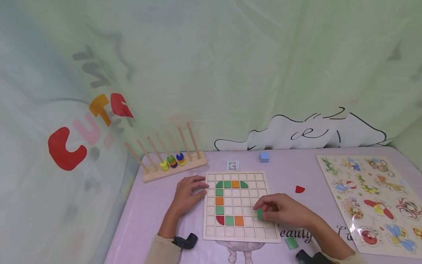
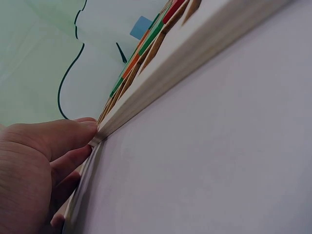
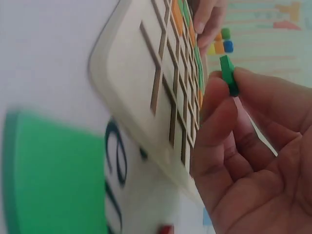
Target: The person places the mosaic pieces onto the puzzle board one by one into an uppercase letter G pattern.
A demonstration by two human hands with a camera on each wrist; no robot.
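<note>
Right hand (image 1: pixel 283 211) pinches green tile (image 1: pixel 260 214) above board (image 1: pixel 260 233).

**Soft, even light; wrist views blurred up close**

The head view is bright and flat, with faint shadows and a small glare patch on the animal puzzle (image 1: pixel 354 225) at lower right. Edges bow outward. In the right wrist view the green piece (image 3: pixel 53 175) at lower left is smeared out of focus; the left wrist view's far background is soft.
</note>
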